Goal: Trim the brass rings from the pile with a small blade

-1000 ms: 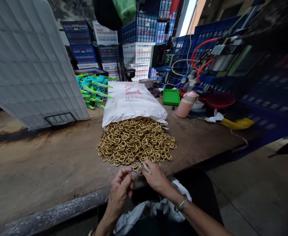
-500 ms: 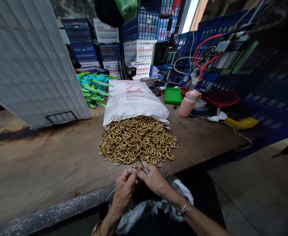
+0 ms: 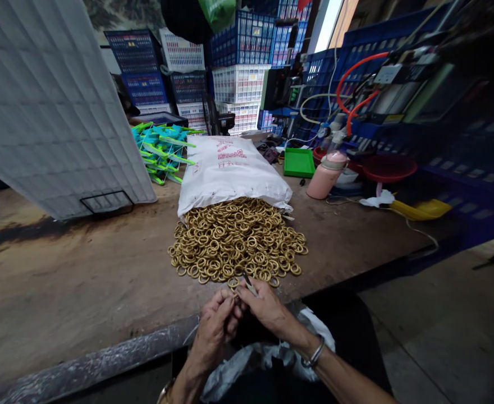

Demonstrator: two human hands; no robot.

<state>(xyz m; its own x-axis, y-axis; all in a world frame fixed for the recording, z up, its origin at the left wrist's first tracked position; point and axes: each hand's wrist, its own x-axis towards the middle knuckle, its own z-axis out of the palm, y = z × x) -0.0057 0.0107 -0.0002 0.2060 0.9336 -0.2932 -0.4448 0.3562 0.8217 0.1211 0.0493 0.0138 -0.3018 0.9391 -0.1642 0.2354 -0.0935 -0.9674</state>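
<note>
Both of my hands meet at the table's front edge, just below a heap of gold-coloured rings. Pinched in my left hand is what looks like one gold ring, mostly covered by the fingers. My right hand is closed around a small knife with a grey handle, its dark tip pointing up and away from me. The fingertips of both hands are close together. One loose ring lies right in front of them. The heap spills from the mouth of a white sack with red print.
On the left stands a grey ribbed panel, beside green and blue plastic pieces. To the right are a green tray, a pink bottle and a red dish. A pale plastic bag hangs open below my hands.
The view has shifted slightly. My hands stay in nearly the same place, with small finger movements; the knife's tip stands a little more upright.
</note>
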